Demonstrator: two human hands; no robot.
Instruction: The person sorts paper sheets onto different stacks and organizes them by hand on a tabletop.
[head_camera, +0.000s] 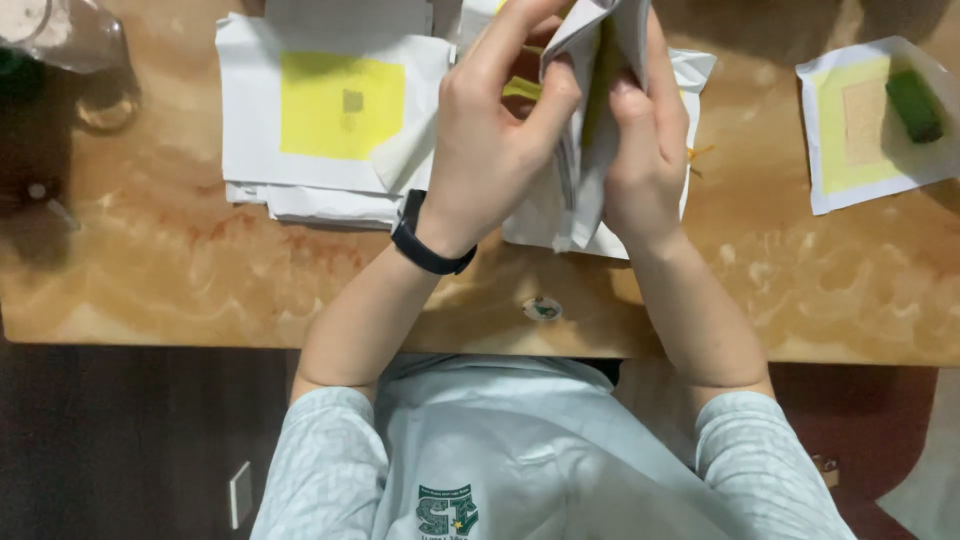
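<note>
In the upper middle of the frame we see both hands raised over the worktop (180, 270), closed on a folded white paper (590, 120). The paper stands between them, nearly upright, with its lower edge hanging down to the papers under it. The left hand (490, 140) pinches the paper from the left side: its thumb presses on the near face and its fingers (520, 30) curl over the top edge. The right hand (650, 150) holds the right side, thumb in front and fingers behind, so most of them are hidden. Both wrists bend upward in the frame, and the forearms come from the bottom centre. A black band (425, 245) sits on the left wrist.

At the upper left lies a stack (250, 120) of white sheets with a yellow square on top. At the upper right lies one more sheet (830, 130), with a small green block (915, 105) on it.
</note>
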